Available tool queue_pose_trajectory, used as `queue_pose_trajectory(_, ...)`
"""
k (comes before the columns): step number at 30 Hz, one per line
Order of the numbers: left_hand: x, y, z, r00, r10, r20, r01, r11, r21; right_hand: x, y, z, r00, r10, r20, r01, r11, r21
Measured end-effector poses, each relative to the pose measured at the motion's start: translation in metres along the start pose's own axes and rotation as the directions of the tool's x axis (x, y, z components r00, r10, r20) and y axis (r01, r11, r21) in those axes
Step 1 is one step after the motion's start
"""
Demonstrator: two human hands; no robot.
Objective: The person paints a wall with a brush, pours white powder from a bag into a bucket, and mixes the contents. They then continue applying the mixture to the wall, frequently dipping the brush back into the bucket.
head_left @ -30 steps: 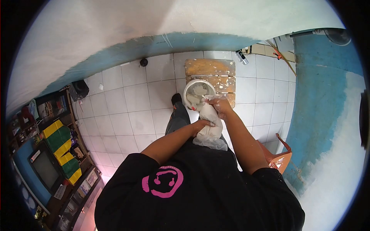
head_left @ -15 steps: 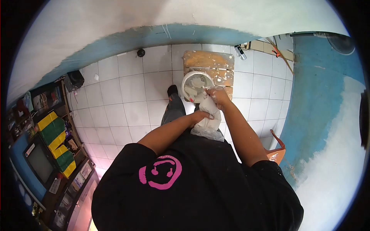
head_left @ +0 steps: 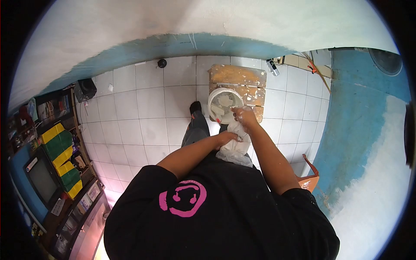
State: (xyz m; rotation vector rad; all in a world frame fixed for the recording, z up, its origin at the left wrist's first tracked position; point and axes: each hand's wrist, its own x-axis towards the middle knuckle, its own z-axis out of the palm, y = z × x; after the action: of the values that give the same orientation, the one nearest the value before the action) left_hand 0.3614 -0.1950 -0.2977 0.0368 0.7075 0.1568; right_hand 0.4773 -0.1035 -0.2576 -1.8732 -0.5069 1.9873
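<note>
A clear plastic bag (head_left: 236, 151) of white powder hangs between my hands, just in front of my body. My left hand (head_left: 227, 138) is closed around the bag's middle from the left side. At the bag's upper end, my right hand (head_left: 245, 118) has its fingers closed on the plastic, close to the near-right rim of a white bucket (head_left: 210, 105). White smears cover its fingers and wrist. Inside the bucket lie whitish clumps (head_left: 225, 101) and a pale tool with a red tip (head_left: 218, 121), whose kind I cannot make out.
The bucket stands on a paint-spattered wooden stool (head_left: 236, 74). Beyond it is a partly white, partly blue wall (head_left: 173, 45). An orange chair (head_left: 308, 182) stands to the right. At left are a shelf unit with a television (head_left: 43, 175) and a black speaker (head_left: 85, 89).
The camera view has tilted a little, so the room appears slightly lower. Both hands keep their hold on the bag beside the bucket.
</note>
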Motion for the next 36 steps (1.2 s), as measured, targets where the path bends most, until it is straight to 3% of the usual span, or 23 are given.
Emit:
queue_pose_trajectory(3, -0.003, 0.003, 0.004, 0.998, -0.005, -0.062, 0.007, 0.999, 0.033, 0.002, 0.004, 0.001, 1.0, -0.018, -0.023, 0.019, 0.999, 0.034)
queue_pose_trajectory(15, -0.015, 0.013, 0.006, 0.994, -0.088, 0.07, 0.093, 0.993, -0.079, -0.015, -0.004, -0.004, 0.995, -0.078, -0.07, 0.074, 0.996, -0.057)
queue_pose_trajectory(18, -0.024, 0.018, 0.008, 0.986, -0.058, 0.155, 0.082, 0.985, -0.155, -0.026, -0.002, -0.015, 0.98, -0.185, 0.066, 0.187, 0.982, -0.03)
queue_pose_trajectory(20, -0.024, 0.018, 0.013, 0.992, 0.005, 0.123, 0.012, 0.99, -0.139, -0.04, -0.008, -0.019, 0.982, -0.178, 0.068, 0.175, 0.984, 0.04)
queue_pose_trajectory(24, -0.019, 0.025, 0.028, 0.991, 0.117, 0.063, -0.114, 0.992, -0.044, -0.085, -0.033, -0.027, 0.98, -0.18, 0.081, 0.163, 0.97, 0.181)
queue_pose_trajectory(27, -0.02, 0.033, 0.056, 0.985, 0.159, -0.069, -0.152, 0.984, 0.093, -0.084, -0.026, -0.054, 0.966, -0.222, 0.135, 0.199, 0.966, 0.165)
queue_pose_trajectory(30, -0.01, 0.038, 0.067, 0.969, 0.237, -0.073, -0.213, 0.946, 0.245, -0.091, -0.028, -0.074, 0.952, -0.264, 0.155, 0.235, 0.954, 0.187)
queue_pose_trajectory(33, -0.016, 0.053, 0.089, 0.983, 0.069, -0.17, -0.028, 0.971, 0.237, -0.096, -0.037, -0.089, 0.951, -0.276, 0.136, 0.256, 0.955, 0.15)
queue_pose_trajectory(36, -0.027, 0.047, 0.077, 0.997, -0.027, -0.077, 0.051, 0.943, 0.33, -0.079, -0.033, -0.108, 0.955, -0.279, 0.101, 0.27, 0.959, 0.089)
